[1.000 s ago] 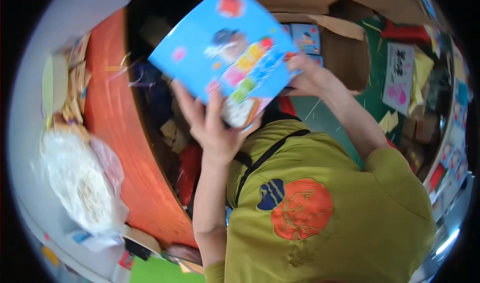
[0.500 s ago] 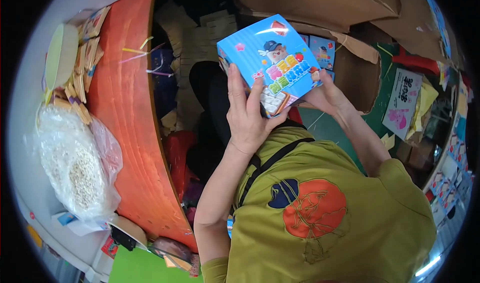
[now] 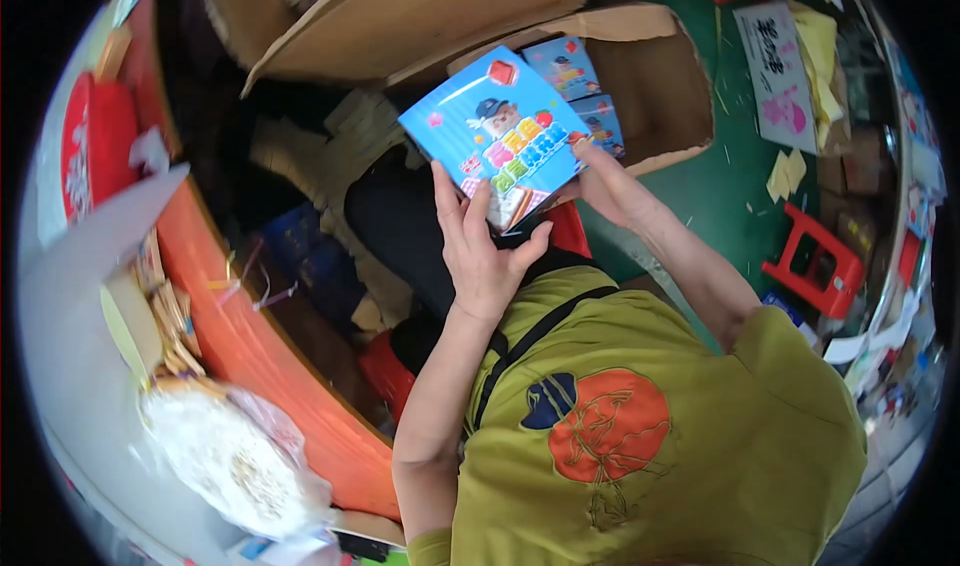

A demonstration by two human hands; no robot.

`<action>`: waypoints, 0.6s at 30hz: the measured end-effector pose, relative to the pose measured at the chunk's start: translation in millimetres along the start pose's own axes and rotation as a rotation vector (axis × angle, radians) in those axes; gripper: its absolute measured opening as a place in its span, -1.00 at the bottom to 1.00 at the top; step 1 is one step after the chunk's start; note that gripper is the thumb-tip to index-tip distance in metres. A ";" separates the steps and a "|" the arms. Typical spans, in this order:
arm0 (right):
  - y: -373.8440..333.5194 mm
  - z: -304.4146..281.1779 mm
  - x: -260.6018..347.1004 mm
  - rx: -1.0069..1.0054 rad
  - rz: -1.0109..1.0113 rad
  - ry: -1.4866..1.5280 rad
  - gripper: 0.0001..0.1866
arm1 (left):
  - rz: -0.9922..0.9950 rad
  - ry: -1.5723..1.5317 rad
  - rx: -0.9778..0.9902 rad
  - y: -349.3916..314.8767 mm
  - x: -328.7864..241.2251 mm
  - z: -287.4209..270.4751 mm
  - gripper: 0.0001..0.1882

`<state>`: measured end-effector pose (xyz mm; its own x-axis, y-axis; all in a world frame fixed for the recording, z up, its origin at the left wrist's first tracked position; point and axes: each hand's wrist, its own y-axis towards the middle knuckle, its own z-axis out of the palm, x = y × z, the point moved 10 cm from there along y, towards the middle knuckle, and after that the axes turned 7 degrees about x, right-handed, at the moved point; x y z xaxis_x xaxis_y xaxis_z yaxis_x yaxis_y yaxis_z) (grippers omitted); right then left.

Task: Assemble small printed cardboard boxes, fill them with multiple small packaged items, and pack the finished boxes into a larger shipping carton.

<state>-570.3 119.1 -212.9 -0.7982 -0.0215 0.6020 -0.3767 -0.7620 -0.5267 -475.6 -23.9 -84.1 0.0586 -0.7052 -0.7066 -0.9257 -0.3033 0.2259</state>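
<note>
Between my two hands is a blue printed box [image 3: 497,126] with a cartoon figure on its top face, tilted above my lap. My left hand [image 3: 474,246] supports its near left side, fingers along the edge and thumb near the lower corner. My right hand [image 3: 612,184] grips the right side; part of its fingers is hidden under the box. Just beyond stands an open brown carton [image 3: 690,116], where smaller-looking blue boxes [image 3: 562,69] of like print lie along its left part.
An orange wooden table [image 3: 262,366] runs along my left, bearing a clear bag of small white pieces [image 3: 240,461] and a bundle of wooden sticks [image 3: 172,331]. A red stool [image 3: 818,261] and a printed white carton [image 3: 780,76] are on the green floor [image 3: 735,191] at right.
My view has turned toward the right, so the table slants and the open carton shows more fully. The box has come nearer the carton, still in both hands, and my left thumb sits further from it.
</note>
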 end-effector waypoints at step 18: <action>-89.8 -299.0 43.3 -0.754 -0.143 -0.261 0.12 | -0.638 1.457 0.079 -128.6 85.8 -224.7 0.03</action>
<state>-711.5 380.1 -319.0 -0.6181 -0.1783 0.7656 -0.7565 -0.1299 -0.6410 -267.6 -189.4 -23.1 0.6759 -0.4780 0.5610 -0.6238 -0.7764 0.0902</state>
